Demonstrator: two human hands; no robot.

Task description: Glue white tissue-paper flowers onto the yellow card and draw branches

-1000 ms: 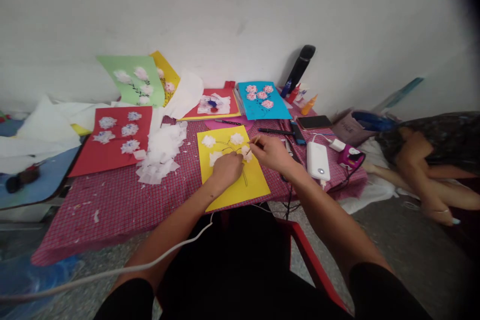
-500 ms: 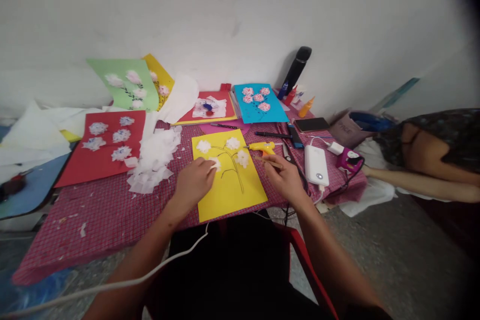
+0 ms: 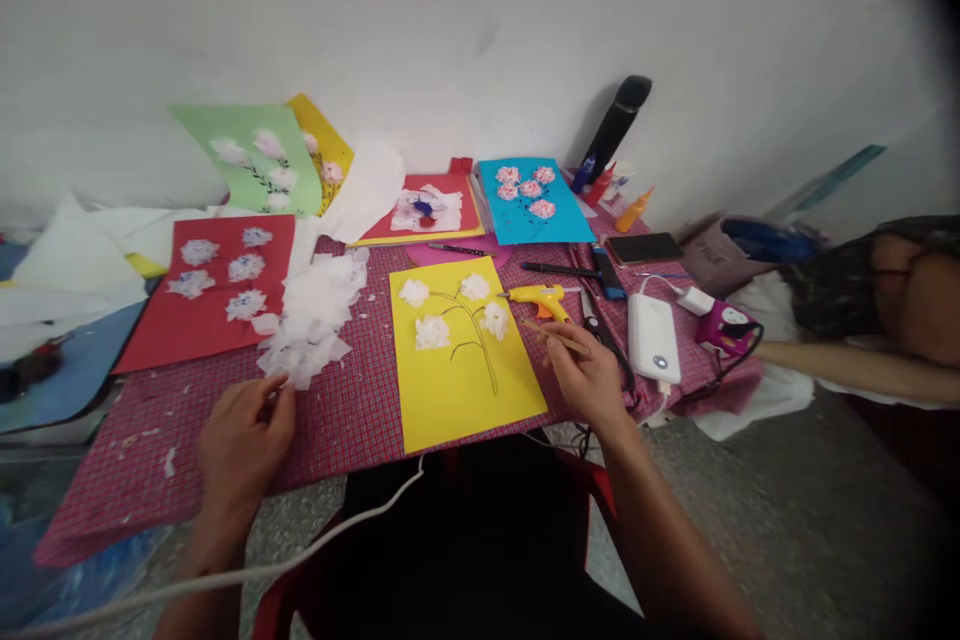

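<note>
My left hand (image 3: pixel 247 435) is at the near edge of a pile of white tissue paper pieces (image 3: pixel 311 315). Its thumb and forefinger curl close together by the pile; whatever lies between the tips is hidden. A thin brown wooden stick (image 3: pixel 568 340) is pinched in my right hand (image 3: pixel 585 375), just right of the yellow sheet (image 3: pixel 450 415). Drawn stems (image 3: pixel 487 360) and several white tissue flowers (image 3: pixel 432 332) are on that sheet. The yellow glue gun (image 3: pixel 541 297) lies beyond my right hand, its nozzle reaching over the sheet's right edge.
Scissors (image 3: pixel 596 320), a white power bank (image 3: pixel 652 340), a phone (image 3: pixel 645 248) and glue bottles (image 3: pixel 636 210) lie to the right. Red (image 3: pixel 217 320), green (image 3: pixel 251 155) and blue (image 3: pixel 532 200) flower sheets stand around. A white cable (image 3: pixel 337 530) crosses my lap. Another person's arm (image 3: pixel 847 370) is at right.
My left hand has left the white flower on the yellow sheet and moved left to the tissue pile. My right hand stays near the glue gun, still holding the stick.
</note>
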